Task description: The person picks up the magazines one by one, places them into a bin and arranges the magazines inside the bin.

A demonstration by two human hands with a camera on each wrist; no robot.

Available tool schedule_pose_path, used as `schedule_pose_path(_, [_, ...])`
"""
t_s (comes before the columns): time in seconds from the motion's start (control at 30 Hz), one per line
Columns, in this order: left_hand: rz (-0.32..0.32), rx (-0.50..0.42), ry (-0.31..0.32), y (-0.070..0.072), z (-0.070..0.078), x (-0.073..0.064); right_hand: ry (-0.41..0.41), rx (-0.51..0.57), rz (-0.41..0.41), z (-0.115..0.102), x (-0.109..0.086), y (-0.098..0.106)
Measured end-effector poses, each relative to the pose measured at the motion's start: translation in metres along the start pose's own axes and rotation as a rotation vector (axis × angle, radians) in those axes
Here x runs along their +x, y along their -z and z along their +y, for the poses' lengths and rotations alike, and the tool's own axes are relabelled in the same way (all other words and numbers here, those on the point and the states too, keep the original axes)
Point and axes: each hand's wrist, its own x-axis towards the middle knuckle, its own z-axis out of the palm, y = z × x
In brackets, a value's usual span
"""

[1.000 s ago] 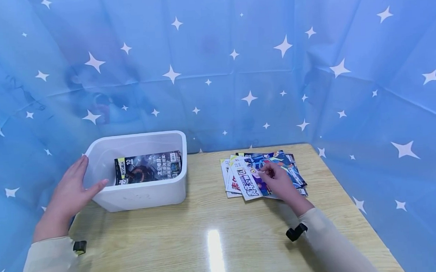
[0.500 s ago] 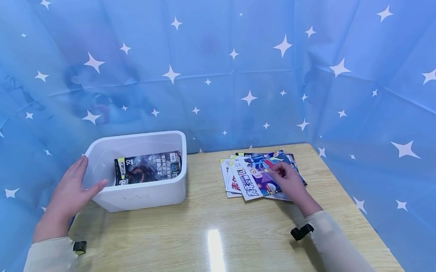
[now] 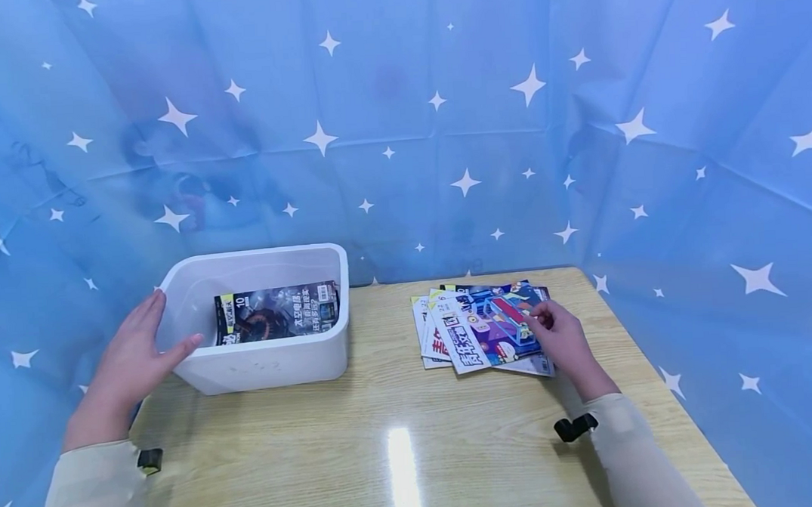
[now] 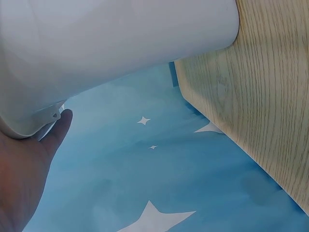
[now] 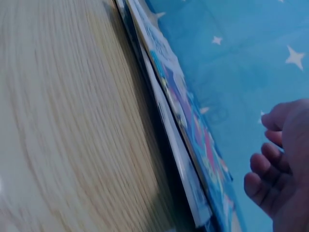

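Observation:
My left hand [image 3: 126,362] rests against the left corner of a white plastic bin [image 3: 264,368]. Its fingers lie fairly straight along the left side, with the thumb at the front rim. Inside the bin is a dark magazine [image 3: 279,313]; whether others lie beneath it is hidden. On the right, several magazines [image 3: 474,340] overlap in a fanned pile, topped by a colourful one with a white left strip. My right hand [image 3: 568,343] is at the pile's right edge, fingers loosely bent. In the right wrist view, that hand [image 5: 282,166] appears apart from the magazines, holding nothing.
Both the bin and the pile stand toward the back of a light wooden table [image 3: 319,454]. A blue curtain [image 3: 401,133] with white stars hangs behind the table and along its sides. Bare wood lies between the bin and the pile.
My right hand has slid rightward from the middle of the top magazine to the pile's right edge, uncovering more of its cover. My left hand and the bin have stayed put.

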Motion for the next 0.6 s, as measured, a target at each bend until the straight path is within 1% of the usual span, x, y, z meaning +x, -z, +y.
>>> schedule_pose_path(0.2, [-0.001, -0.003, 0.001, 0.000, 0.001, -0.001, -0.009, -0.030, 0.004, 0.010, 0.002, 0.009])
schedule_pose_path(0.4, [-0.004, -0.009, 0.004, 0.000, 0.002, -0.001, -0.030, -0.095, 0.009, 0.018, 0.006, 0.016])
schedule_pose_path(0.6, [-0.006, -0.010, 0.001, 0.001, 0.002, -0.001, -0.045, -0.156, -0.012, 0.029, 0.013, 0.020])
